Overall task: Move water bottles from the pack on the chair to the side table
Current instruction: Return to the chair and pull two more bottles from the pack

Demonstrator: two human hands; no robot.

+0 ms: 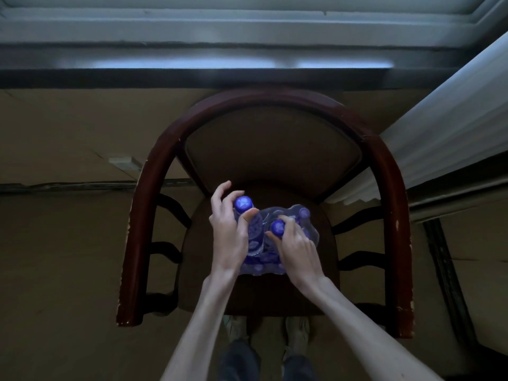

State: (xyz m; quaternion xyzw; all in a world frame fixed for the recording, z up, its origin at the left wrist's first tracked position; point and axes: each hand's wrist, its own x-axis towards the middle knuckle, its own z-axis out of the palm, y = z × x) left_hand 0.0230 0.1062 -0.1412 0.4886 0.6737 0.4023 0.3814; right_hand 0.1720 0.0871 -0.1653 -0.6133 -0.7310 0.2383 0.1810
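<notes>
While my left hand (231, 237) wrapped its fingers around one bottle (248, 224) under the blue cap, my right hand (295, 247) pinched a second bottle (278, 228) at the neck. Both stood in the plastic pack (308, 229) on the chair (264, 287) seat. Curved armrests (132, 243) flanked it; a curtain (445, 138) hung right.

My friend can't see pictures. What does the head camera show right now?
Two bare hands each grip a clear plastic water bottle with a blue cap: the left hand holds one, the right hand another. Both rise from a torn plastic-wrapped pack on a dark red wooden armchair.
</notes>
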